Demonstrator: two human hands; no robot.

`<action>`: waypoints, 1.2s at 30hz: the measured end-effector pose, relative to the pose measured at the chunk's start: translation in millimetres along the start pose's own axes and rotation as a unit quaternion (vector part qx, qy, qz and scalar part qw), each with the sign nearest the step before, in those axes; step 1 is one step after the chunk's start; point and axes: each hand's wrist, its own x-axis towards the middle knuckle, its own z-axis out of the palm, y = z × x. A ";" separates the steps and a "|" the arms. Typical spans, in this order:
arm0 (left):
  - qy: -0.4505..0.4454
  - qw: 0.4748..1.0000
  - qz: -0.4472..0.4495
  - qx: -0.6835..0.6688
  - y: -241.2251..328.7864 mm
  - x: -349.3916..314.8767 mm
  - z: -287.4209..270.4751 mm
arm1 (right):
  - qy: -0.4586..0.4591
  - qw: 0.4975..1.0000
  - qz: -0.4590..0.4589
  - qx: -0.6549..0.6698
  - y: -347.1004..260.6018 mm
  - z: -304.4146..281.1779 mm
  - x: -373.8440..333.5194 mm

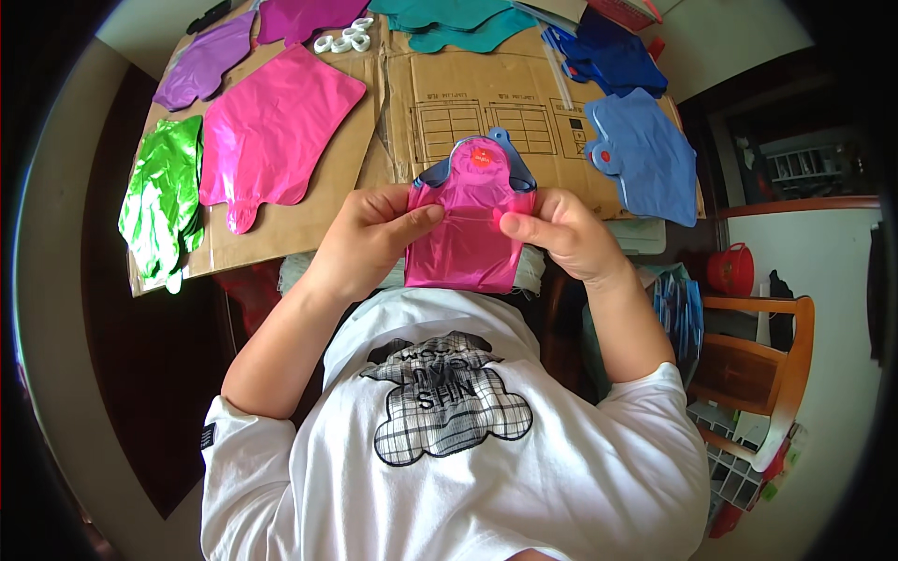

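A shiny pink film pouch (465, 246) with a rounded tab at its far end is stretched between my two hands, over the table's near edge and just in front of my shirt. A red round spot (481, 158) shows on the tab. Dark blue film (436, 174) with a small holed lug sticks out behind the pouch on both sides. My left hand (369, 234) pinches the left edge, thumb on top. At the right edge, my right hand (561, 232) grips with its thumb lying on the film. The fingers underneath are hidden.
Flattened cardboard (440, 93) covers the table. On it lie a large pink film piece (276, 131), a green one (161, 192), a purple one (208, 61), teal ones (454, 23), blue ones (645, 154) and several white rings (344, 41). A wooden chair (748, 360) stands at right.
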 end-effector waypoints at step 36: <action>-0.174 0.972 0.011 -0.159 24.1 -7.5 -9.7 | -0.092 0.972 -0.160 0.147 7.0 -3.7 -15.0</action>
